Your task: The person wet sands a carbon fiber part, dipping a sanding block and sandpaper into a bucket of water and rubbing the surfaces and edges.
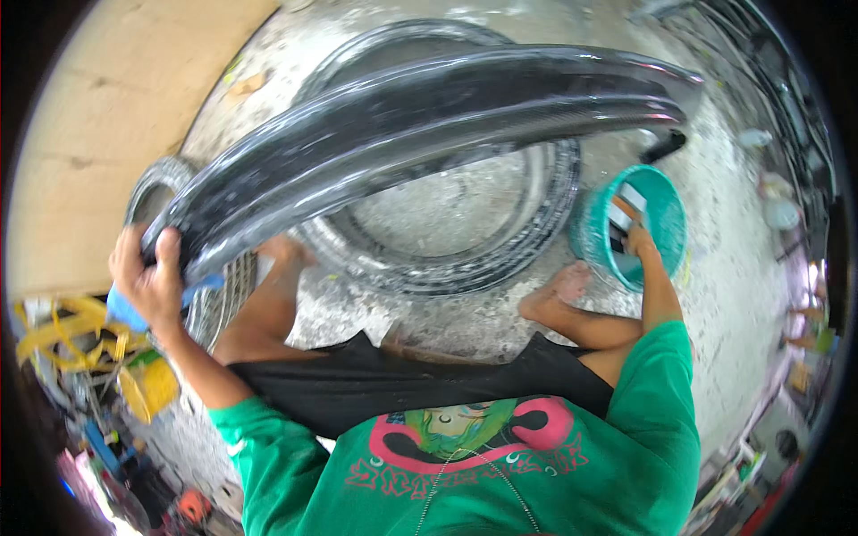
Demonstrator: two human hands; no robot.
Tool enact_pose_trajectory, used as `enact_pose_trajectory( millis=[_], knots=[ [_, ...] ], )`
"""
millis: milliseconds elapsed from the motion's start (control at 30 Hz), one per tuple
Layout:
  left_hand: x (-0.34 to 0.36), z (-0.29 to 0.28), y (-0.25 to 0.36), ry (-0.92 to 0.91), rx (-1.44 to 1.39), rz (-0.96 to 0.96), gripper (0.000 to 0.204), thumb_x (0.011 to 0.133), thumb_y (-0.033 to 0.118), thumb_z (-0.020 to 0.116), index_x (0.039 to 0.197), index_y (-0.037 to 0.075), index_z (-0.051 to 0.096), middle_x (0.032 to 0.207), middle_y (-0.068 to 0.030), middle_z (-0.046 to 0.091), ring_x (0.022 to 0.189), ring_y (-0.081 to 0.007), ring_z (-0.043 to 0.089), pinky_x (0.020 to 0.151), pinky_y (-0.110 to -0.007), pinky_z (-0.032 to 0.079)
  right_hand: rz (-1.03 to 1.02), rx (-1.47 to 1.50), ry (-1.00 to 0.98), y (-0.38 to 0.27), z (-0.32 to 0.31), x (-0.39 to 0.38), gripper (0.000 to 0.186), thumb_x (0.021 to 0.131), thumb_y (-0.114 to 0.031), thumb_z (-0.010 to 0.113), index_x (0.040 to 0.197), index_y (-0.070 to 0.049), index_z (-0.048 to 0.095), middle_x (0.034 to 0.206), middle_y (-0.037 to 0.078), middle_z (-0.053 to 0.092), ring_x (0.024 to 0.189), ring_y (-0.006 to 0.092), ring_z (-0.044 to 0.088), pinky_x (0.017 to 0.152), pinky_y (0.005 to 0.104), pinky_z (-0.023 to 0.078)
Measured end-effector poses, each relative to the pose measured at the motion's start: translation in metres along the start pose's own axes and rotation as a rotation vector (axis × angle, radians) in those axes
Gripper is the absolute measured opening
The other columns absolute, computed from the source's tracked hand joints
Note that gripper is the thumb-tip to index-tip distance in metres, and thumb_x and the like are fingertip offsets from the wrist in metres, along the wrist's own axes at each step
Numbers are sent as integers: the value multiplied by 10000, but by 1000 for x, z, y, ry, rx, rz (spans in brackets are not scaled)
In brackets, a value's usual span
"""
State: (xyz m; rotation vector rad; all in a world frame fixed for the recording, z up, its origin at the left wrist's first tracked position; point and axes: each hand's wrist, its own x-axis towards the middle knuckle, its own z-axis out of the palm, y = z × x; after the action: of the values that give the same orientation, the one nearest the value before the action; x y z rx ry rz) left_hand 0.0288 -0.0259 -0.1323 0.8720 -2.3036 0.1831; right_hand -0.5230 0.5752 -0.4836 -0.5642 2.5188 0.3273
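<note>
A long, curved, glossy black panel (402, 112) with a fine woven surface and whitish wet smears spans the view from left to upper right. My left hand (152, 272) grips its near left end, thumb on top and fingers round the edge. Beneath the panel is a large black tire (429, 272) lying flat on the floor. My right hand (638, 241) reaches into a teal bucket (585, 232) at the right. Its fingers are closed on a flat orange and white piece (626, 207), whose exact kind I cannot make out. Dark and pale flat pieces lie beside it.
A tan board (98, 134) stands at the left. Beside my left leg are a smaller tire (219, 304), yellow straps (67, 335) and a yellow container (148, 389). Dark tubing (786, 107) lines the far right. A short black cylinder (664, 146) is beyond the bucket.
</note>
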Motion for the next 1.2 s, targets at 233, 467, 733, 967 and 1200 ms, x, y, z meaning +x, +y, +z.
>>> enact_pose_trajectory(
  millis=[233,467,733,967,1200],
  knots=[
    [-3,-16,33,-22,-45,-34,354,813,377,797,864,52,667,809,-69,638,801,-263,568,836,-352,417,-237,104,-69,-24,-22,-33,309,925,-157,619,1174,8,699,1234,272,659,1183,417,618,1028,462,483],
    [8,-8,50,41,-107,-26,343,854,349,782,942,24,713,838,-84,668,855,-232,578,830,-342,457,-336,496,636,-62,-258,-175,379,1053,-188,529,1379,-5,592,1339,116,645,1208,178,584,1042,305,433],
    [13,-1,45,-14,-188,-85,390,815,373,835,913,18,706,803,-72,657,766,-200,584,739,-307,462,-1228,306,969,-273,-369,-218,362,898,74,654,1244,-20,706,1303,146,668,1227,251,617,1079,347,439],
    [8,-2,43,67,-129,142,403,787,378,854,916,30,699,806,-74,654,767,-224,592,749,-326,470,-1748,708,893,-471,-347,-269,260,700,-89,789,948,-168,777,979,60,723,852,199,669,756,375,481],
    [20,-6,56,62,-229,146,373,762,347,874,852,32,696,740,-59,632,680,-207,579,668,-309,463,-1605,247,823,-359,-384,-237,396,717,142,710,1088,11,757,1142,205,716,998,278,721,875,335,591]
  ],
)
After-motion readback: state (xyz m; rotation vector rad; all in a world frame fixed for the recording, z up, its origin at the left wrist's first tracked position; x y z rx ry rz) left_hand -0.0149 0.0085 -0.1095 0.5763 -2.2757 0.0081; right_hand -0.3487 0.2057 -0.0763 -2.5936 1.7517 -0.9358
